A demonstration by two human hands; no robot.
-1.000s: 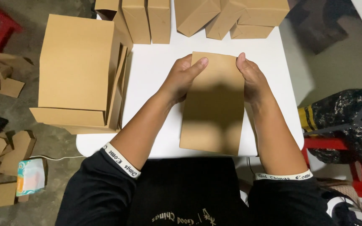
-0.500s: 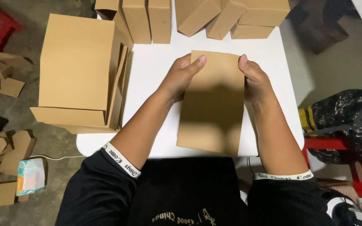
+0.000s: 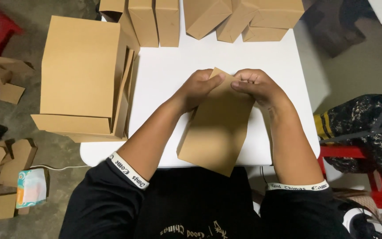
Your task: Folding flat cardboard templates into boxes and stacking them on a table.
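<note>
My hands have drawn together; my left hand (image 3: 197, 88) and right hand (image 3: 253, 86) now pinch the tilted card's (image 3: 215, 130) top edge over the desk (image 3: 164, 71).

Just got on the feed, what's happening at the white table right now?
A person in black sleeves holds a flat brown paper bag over the white table. The left hand and the right hand pinch its far end together, and the bag lies tilted, its near corner past the table's front edge. Folded brown cardboard boxes line the far edge, and a stack of flat brown cardboard sits at the left.
</note>
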